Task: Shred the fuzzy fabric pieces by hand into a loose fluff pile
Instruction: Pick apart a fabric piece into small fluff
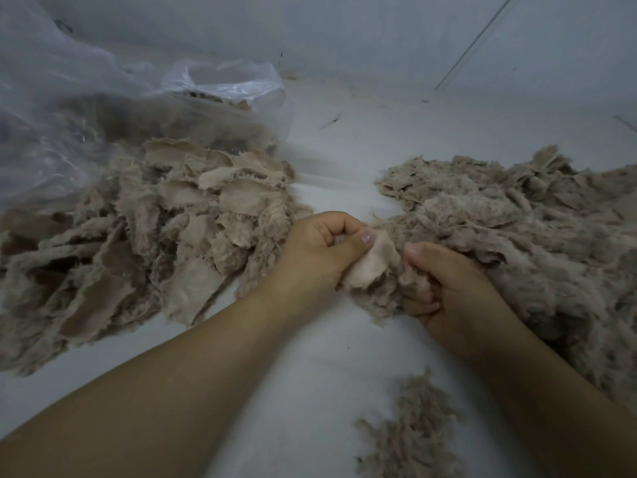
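Both hands are closed on one fuzzy fabric piece (pixel 367 262) at the middle of the pale surface (pixel 310 374): the left hand (pixel 319 251) pinches its pale backing under the thumb, the right hand (pixel 448 291) grips its furry edge. To the left lies a heap of unshredded pieces (pixel 155 243) spilling from a clear plastic bag (pixel 86 108). To the right spreads the fluff pile (pixel 517 229) (a smaller tuft (pixel 410 432) sits near the right forearm).

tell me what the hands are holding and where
Both hold one fuzzy fabric piece: left hand pinches its left edge, right hand grips its right side.
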